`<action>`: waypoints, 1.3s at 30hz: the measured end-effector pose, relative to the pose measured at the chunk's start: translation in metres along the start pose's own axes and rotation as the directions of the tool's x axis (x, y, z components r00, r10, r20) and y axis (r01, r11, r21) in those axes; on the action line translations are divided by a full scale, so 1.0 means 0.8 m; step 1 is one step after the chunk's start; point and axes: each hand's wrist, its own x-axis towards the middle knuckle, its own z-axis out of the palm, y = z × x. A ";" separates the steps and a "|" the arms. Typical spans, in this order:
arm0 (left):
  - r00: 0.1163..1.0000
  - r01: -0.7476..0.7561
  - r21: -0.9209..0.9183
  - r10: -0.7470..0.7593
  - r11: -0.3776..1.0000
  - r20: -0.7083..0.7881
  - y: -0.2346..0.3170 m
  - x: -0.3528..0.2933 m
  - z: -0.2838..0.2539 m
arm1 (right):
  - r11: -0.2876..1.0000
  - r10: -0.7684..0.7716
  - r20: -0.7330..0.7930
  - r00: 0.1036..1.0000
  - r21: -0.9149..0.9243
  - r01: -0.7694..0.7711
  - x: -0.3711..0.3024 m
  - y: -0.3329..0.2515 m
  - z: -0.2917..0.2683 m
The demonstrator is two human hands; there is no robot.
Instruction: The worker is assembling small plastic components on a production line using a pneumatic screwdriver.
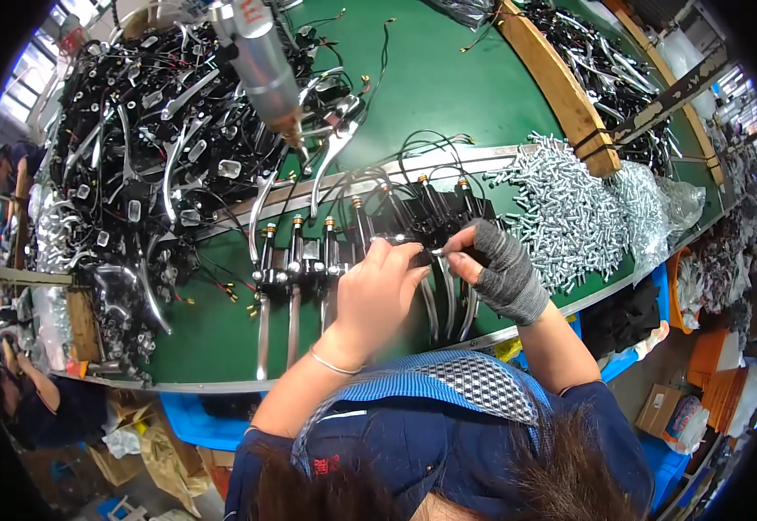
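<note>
Head view: at the left edge, another person's forearm (pixel 41 382) shows beside my bench. On its far left side spreads a heap of lever parts (pixel 135 148), black bodies tangled with silver levers and dark wires. Below the near edge sits a blue bin (pixel 189 421); I can't make out what it holds. Over the middle hangs a silver power tool (pixel 261 74), red marking on its upper barrel, its tip slanting down toward me and to the right.

Right in front of me, on the green bench top (pixel 200 334), runs a row of lever assemblies (pixel 297 260). Each lies with its long axis near to far: silver lever toward me, orange-ringed black end pointing away. My left hand (pixel 378 295) is bent over the middle of the row, fingers curled; I can't tell whether they grip anything. Red characters mark my dark blue shirt (pixel 370 443). My right hand (pixel 500 269), in a grey fingerless glove, pinches a small silver piece (pixel 437 252) between thumb and forefinger, just beside the left fingertips.

Farther right lies a pile of silver bolts (pixel 565 217), a clear plastic bag (pixel 643 217) against it. Beyond the bench, an orange bin (pixel 675 291) holds clear plastic, and nearer stands a cardboard box (pixel 659 408).
</note>
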 end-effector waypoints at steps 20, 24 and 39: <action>0.981 -0.159 0.119 0.143 0.980 0.130 0.006 0.009 0.008 | 0.997 -0.025 0.058 0.998 0.070 0.021 -0.006 0.017 0.020; 0.986 -0.144 0.127 0.130 0.981 0.108 0.008 0.011 0.007 | 0.978 0.095 0.023 0.995 0.183 -0.098 -0.012 0.018 0.016; 0.983 -0.162 0.163 0.144 0.973 0.116 0.014 0.020 0.003 | 0.996 -0.021 -0.041 0.999 -0.085 0.018 -0.007 0.019 0.017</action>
